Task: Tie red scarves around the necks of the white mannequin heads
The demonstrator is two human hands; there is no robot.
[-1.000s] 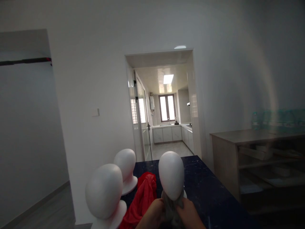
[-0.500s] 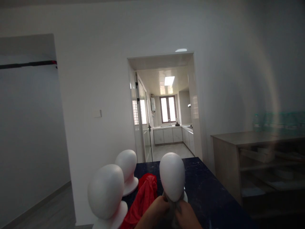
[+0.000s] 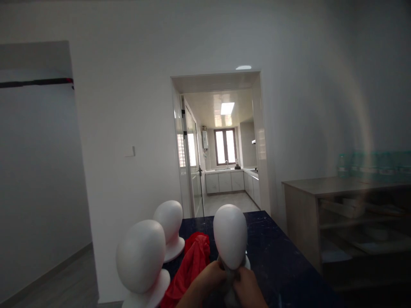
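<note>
A white foam mannequin head (image 3: 230, 236) stands upright on a dark blue table (image 3: 279, 261), right in front of me. My left hand (image 3: 208, 279) and my right hand (image 3: 246, 287) are both closed on a grey cloth (image 3: 228, 277) bunched at the head's neck. The two hands almost touch each other there. A red cloth (image 3: 189, 268) lies crumpled on the table just left of my left hand.
Two more white foam heads stand at the table's left edge, one near (image 3: 141, 259) and one farther back (image 3: 169, 224). A wooden shelf unit (image 3: 346, 222) stands to the right. Behind the table an open doorway (image 3: 221, 145) leads to a kitchen.
My hands have drawn closer together at the neck of the middle head, gathering the grey cloth tighter. The view has shifted slightly.
</note>
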